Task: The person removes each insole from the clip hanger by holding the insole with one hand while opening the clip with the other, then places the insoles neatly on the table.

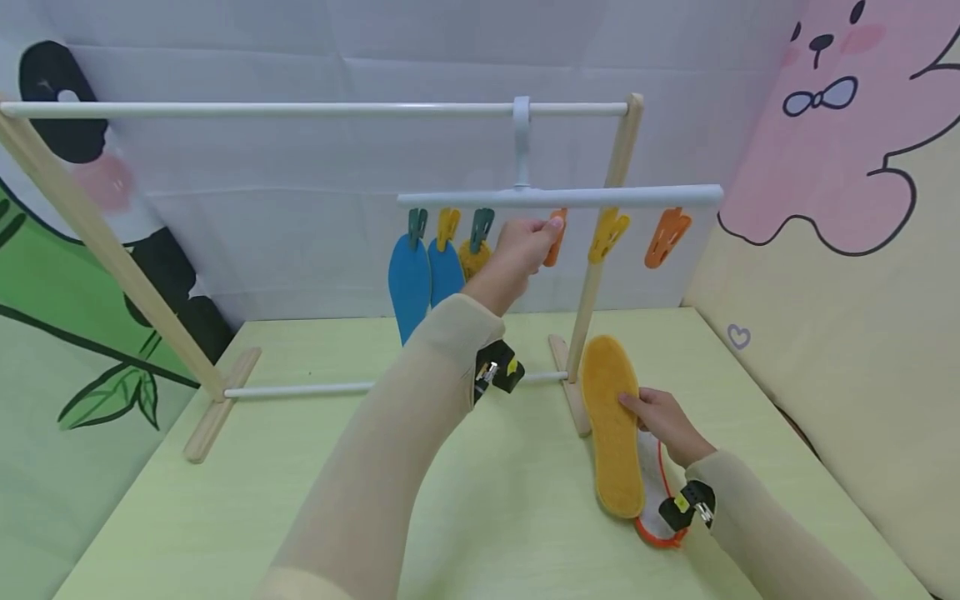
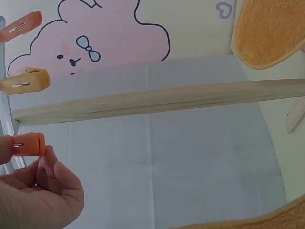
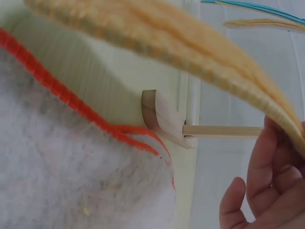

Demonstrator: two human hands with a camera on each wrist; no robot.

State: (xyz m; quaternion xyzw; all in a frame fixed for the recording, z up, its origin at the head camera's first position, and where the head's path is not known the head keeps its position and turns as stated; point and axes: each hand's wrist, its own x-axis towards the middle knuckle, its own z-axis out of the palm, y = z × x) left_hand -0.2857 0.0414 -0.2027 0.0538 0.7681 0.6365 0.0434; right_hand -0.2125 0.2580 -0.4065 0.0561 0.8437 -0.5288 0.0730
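Observation:
My left hand (image 1: 521,248) pinches an orange clothespin (image 1: 555,239) that hangs from the white hanger bar (image 1: 637,197). In the left wrist view the thumb and fingers hold this orange clothespin (image 2: 29,144) with nothing clipped in it. A yellow fuzzy insole (image 1: 612,425) stands upright in my right hand (image 1: 667,423), thumb on its face at the right edge. Seen edge-on in the right wrist view, the yellow insole (image 3: 190,57) bends toward the fingertips. Blue insoles (image 1: 408,283) and another yellow insole (image 1: 472,258), partly behind my left hand, hang from clothespins on the left.
Grey insoles with red edging (image 1: 657,492) lie on the table under my right hand. Right of my left hand hang a yellow clothespin (image 1: 609,235) and an orange clothespin (image 1: 667,237). The wooden rack's right post (image 1: 592,308) rises behind them; its top rod (image 1: 337,110) carries the hanger.

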